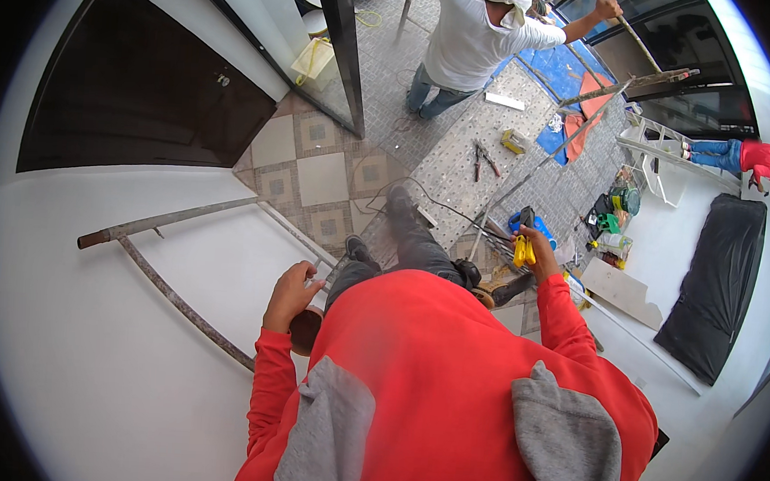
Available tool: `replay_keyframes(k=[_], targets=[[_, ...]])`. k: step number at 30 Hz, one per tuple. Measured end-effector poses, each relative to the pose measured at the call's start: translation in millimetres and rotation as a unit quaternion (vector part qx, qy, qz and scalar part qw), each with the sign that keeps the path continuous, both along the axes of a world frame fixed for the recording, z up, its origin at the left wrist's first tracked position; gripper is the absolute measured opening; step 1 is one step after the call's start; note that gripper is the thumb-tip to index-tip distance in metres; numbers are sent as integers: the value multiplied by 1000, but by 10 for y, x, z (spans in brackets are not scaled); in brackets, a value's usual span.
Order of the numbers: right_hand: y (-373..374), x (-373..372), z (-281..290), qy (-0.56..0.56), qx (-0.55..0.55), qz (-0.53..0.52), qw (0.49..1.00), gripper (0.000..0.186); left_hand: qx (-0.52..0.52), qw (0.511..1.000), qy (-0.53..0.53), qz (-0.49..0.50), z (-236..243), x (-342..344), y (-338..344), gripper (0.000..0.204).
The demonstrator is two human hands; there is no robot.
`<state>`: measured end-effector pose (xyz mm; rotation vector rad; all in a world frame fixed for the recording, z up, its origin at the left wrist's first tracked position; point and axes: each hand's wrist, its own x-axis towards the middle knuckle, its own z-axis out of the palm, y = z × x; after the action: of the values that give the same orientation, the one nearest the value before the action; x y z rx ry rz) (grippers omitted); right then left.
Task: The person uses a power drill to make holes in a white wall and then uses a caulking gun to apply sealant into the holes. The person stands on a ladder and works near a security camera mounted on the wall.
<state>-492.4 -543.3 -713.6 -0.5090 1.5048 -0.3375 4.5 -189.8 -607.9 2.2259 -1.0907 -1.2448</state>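
Note:
My right hand point(541, 257) is closed around a tool with two yellow handles point(520, 250), held out in front of my right hip; its working end I cannot make out. By my left hip, my left hand point(291, 295) hangs with loosely bent fingers and nothing visible in them. Just below that wrist is a round brown thing point(306, 328), partly hidden by my red sleeve. A metal scaffold frame point(182, 309) leans along the white wall beside my left hand. Blue and black gear point(535, 232) lies on the floor beyond the yellow handles.
Long-handled pliers or cutters point(485, 161) and a yellow box point(514, 142) lie on a speckled board point(446, 184). A co-worker in white point(472, 34) grips scaffold tubing point(579, 101) ahead. Another person in red point(758, 159) is at a ladder point(664, 145). Buckets and bottles point(621, 202) line the right.

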Motion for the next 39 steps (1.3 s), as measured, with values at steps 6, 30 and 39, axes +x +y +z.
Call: replay_keyframes(k=[6, 30, 39], targets=[[728, -125, 143, 10, -26, -14, 1000, 21, -1, 999, 19, -46, -189, 154, 299, 33], [710, 568, 204, -146, -19, -7, 989, 33, -367, 929, -43, -10, 1446, 1533, -2063, 30], [591, 301, -848, -42, -4, -28, 999, 14, -421, 757, -470, -171, 1931, 1859, -5397, 60]])
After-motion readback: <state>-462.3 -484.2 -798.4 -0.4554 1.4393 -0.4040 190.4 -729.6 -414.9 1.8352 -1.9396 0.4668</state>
